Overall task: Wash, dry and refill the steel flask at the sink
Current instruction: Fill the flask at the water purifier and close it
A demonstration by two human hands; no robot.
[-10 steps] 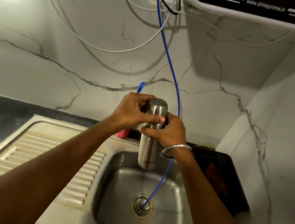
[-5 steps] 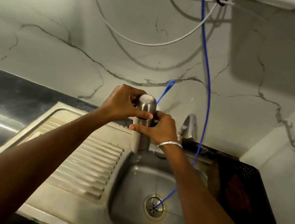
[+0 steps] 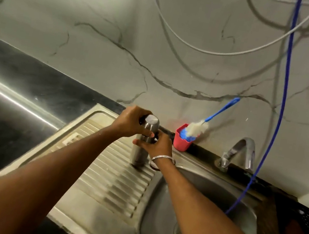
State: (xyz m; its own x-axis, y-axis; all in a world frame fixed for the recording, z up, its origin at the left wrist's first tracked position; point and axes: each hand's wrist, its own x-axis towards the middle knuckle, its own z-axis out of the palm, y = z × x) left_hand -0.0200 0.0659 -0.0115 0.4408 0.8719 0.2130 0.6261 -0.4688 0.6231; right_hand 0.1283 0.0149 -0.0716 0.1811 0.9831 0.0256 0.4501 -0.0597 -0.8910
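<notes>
Near the middle of the frame, the left hand (image 3: 131, 122) curls its fingers around the cap of a steel flask (image 3: 143, 140), and the right hand (image 3: 157, 145) grips its body just below. The flask stands upright on the ribbed drainboard (image 3: 117, 182), left of the sink bowl (image 3: 163, 211). A brush (image 3: 199, 126) leans in a red cup (image 3: 181, 143) behind, with the tap (image 3: 244, 151) at the right.

A steel sink unit (image 3: 92, 205) is set into a dark counter (image 3: 2, 131); the steel flask (image 3: 140, 151) is stood upright on its ribbed drainboard (left of the basin), and a red cup (image 3: 181, 142) is placed at the back edge.
</notes>
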